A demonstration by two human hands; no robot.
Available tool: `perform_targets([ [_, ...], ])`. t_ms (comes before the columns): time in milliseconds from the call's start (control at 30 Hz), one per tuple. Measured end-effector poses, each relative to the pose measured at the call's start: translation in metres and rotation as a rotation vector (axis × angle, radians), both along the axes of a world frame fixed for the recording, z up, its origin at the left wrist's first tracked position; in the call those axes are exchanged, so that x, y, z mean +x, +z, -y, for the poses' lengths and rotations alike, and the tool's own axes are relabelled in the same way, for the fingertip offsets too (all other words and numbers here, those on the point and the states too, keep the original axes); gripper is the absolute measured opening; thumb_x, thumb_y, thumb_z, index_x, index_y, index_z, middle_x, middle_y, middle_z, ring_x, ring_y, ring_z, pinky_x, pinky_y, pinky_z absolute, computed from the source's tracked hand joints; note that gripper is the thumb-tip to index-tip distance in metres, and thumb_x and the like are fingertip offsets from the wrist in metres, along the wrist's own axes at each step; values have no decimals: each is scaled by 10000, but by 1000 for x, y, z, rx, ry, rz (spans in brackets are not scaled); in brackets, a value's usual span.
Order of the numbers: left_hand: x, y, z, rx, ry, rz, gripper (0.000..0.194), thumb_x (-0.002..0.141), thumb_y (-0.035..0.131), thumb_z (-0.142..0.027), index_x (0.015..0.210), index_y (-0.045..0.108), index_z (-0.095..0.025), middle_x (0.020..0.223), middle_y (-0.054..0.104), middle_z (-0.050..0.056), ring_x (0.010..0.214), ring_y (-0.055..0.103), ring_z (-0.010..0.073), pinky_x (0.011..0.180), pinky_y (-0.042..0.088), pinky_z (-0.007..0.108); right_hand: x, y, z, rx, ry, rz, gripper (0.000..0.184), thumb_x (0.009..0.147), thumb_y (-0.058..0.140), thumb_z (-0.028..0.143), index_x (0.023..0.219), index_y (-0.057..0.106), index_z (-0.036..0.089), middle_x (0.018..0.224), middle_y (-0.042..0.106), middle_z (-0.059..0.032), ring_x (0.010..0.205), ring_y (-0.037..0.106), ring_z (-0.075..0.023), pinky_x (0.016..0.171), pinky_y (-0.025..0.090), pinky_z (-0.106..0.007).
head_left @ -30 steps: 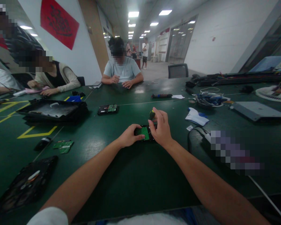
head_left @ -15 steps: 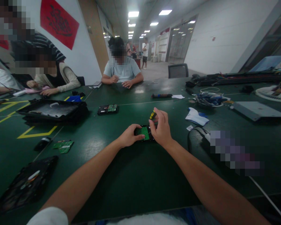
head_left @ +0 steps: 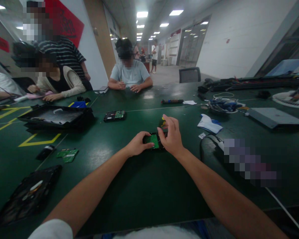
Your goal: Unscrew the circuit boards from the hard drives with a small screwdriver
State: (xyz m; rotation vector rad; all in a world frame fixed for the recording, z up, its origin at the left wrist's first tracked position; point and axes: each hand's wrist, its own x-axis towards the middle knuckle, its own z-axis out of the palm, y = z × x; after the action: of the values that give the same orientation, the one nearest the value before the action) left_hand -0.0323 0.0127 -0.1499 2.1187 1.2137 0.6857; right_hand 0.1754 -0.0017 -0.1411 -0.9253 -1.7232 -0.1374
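Observation:
A small black hard drive (head_left: 160, 144) with a green circuit board (head_left: 153, 141) lies on the table in front of me. My left hand (head_left: 139, 143) grips its left end, the thumb resting on the board. Over the right end, my right hand (head_left: 171, 134) is closed around a screwdriver (head_left: 161, 123) with a black and yellow handle. The tool stands roughly upright; its tip is hidden behind my fingers.
Further off lies another hard drive (head_left: 114, 115). At left are black trays (head_left: 57, 118), loose green circuit boards (head_left: 67, 154) and a black panel (head_left: 27, 196). A glove (head_left: 209, 123), cable (head_left: 204, 146) and silver box (head_left: 276, 117) lie right. People sit opposite.
The screwdriver's handle has turned in my right fingers and shows less yellow. My left hand and the drive stay put. A person in a striped shirt at far left stands more upright.

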Motion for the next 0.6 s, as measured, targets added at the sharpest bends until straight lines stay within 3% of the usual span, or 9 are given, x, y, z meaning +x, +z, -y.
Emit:
perform_targets([
  [233, 0, 4, 3, -21, 12, -10, 527, 815, 769, -418, 1263, 608, -191, 1279, 642, 118, 1150, 613, 283, 1025, 491, 459, 0, 1, 2, 1, -8, 11, 589, 998, 530, 223, 1556, 349, 282, 1293, 483, -149, 1135, 585, -275, 867, 635, -473],
  [400, 1, 6, 3, -16, 9, -21, 529, 817, 765, -413, 1262, 605, -174, 1274, 639, 125, 1143, 612, 280, 1028, 484, 456, 0, 1, 2, 2, -9, 6, 615, 1003, 488, 195, 1580, 293, 281, 1350, 463, -159, 1233, 551, -289, 923, 622, -493],
  [600, 0, 4, 2, -17, 10, -14, 524, 817, 769, -412, 1257, 601, -183, 1291, 633, 122, 1160, 606, 279, 1038, 482, 452, 0, 0, 2, 5, -23, -10, 606, 992, 540, 235, 1559, 328, 274, 1294, 474, -151, 1079, 599, -266, 814, 642, -451],
])
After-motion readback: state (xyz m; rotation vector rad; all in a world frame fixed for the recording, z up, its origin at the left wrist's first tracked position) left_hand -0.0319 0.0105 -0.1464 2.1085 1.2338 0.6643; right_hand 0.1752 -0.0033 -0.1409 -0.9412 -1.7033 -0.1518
